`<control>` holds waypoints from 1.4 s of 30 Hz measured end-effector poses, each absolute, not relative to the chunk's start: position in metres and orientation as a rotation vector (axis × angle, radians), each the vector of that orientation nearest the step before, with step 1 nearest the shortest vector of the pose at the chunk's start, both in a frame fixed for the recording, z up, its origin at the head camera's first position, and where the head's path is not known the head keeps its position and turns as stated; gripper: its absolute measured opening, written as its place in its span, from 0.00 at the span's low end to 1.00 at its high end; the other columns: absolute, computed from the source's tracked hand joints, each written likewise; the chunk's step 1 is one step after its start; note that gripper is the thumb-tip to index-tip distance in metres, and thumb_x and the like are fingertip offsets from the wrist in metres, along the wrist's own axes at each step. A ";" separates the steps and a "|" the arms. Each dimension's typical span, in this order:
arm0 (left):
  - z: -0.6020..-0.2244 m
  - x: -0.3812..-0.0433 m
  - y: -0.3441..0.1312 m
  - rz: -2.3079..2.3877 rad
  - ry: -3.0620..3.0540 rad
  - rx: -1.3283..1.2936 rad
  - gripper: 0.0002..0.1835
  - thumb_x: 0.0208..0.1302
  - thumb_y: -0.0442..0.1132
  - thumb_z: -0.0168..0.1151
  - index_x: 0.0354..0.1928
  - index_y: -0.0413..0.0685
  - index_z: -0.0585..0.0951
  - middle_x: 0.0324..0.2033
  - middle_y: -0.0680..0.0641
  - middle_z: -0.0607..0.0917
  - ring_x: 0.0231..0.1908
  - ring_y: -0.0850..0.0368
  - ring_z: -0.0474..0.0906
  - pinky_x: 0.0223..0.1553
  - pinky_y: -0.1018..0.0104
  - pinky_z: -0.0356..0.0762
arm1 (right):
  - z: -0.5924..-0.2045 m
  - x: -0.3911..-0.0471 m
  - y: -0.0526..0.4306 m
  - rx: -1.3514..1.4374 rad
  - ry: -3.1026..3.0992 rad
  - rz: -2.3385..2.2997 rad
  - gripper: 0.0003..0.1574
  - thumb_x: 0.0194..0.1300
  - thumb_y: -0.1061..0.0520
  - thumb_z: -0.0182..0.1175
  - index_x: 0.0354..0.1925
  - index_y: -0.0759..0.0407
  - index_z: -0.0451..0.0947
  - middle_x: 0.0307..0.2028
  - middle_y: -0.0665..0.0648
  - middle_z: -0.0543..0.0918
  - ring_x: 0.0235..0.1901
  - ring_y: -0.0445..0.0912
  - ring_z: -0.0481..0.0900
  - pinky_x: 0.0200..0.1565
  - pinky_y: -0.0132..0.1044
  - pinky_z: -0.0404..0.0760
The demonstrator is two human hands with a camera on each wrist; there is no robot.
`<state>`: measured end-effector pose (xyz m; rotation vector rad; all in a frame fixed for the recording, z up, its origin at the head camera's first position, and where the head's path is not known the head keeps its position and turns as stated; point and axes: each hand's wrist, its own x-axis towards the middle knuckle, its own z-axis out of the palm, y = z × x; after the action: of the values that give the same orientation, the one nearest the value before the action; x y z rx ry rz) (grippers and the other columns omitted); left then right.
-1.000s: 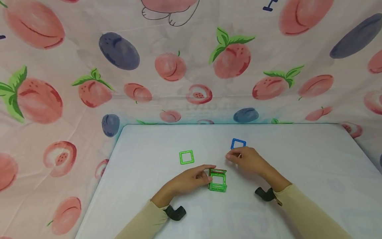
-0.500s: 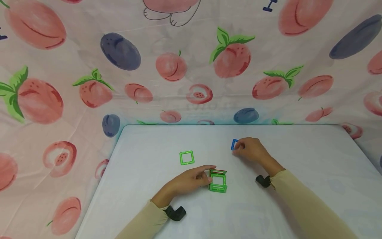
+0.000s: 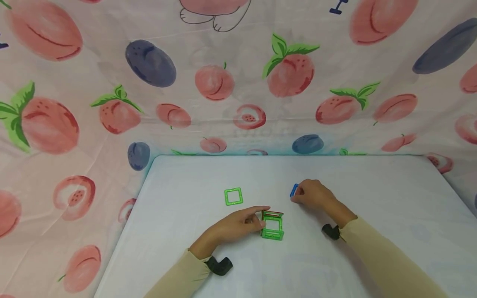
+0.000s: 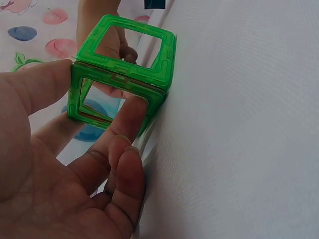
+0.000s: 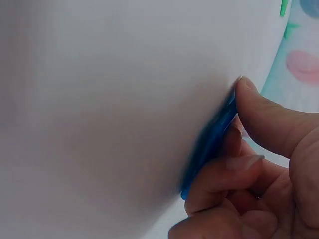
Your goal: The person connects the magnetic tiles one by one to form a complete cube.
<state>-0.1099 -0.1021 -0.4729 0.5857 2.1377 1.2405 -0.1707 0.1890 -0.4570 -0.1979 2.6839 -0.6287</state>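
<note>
My left hand (image 3: 232, 225) holds the left side of an open box of green square magnetic tiles (image 3: 273, 235), which stands on the table. In the left wrist view, the box (image 4: 157, 74) has hollow frames for walls, with the thumb at one corner and a finger against a side. A red edge shows on its far side in the head view. Behind and to the right, my right hand (image 3: 314, 194) pinches a blue square magnetic tile (image 3: 294, 190). The right wrist view shows this tile (image 5: 207, 147) tilted edge-on between thumb and fingers, mostly hidden by them.
A loose green square tile (image 3: 233, 203) lies flat on the white table (image 3: 186, 178), behind my left hand. A fruit-printed cloth (image 3: 208, 45) hangs beyond the table's back edge and along its left side.
My right hand has taken hold of the blue tile, which lay flat at the back, and brought it slightly nearer, tilting it up. The left hand and the green box have stayed in place.
</note>
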 end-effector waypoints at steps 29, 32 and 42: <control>-0.465 -0.110 -0.099 1.264 2.122 0.553 0.26 0.74 0.56 0.58 0.72 0.73 0.71 0.39 0.57 0.84 0.39 0.63 0.78 0.49 0.64 0.72 | -0.431 -0.099 0.170 -0.113 2.252 -1.184 0.17 0.78 0.51 0.55 0.40 0.64 0.78 0.21 0.52 0.73 0.20 0.44 0.70 0.24 0.34 0.67; -0.465 -0.110 -0.099 1.265 2.123 0.550 0.26 0.74 0.56 0.58 0.72 0.72 0.71 0.39 0.57 0.84 0.39 0.63 0.78 0.49 0.64 0.72 | -0.432 -0.096 0.168 -0.102 2.175 -1.254 0.17 0.78 0.52 0.54 0.43 0.66 0.77 0.24 0.53 0.74 0.23 0.44 0.72 0.25 0.33 0.70; -0.468 -0.111 -0.098 1.264 2.109 0.566 0.27 0.75 0.56 0.58 0.73 0.71 0.70 0.39 0.58 0.85 0.41 0.63 0.79 0.52 0.63 0.72 | -0.435 -0.096 0.163 -0.096 2.139 -1.313 0.19 0.79 0.50 0.54 0.43 0.66 0.78 0.26 0.55 0.77 0.24 0.44 0.74 0.27 0.35 0.74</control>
<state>-0.1106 -0.0983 -0.4676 0.5662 2.1094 1.2636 -0.0960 0.1630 -0.4353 -0.0958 2.1387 -1.3133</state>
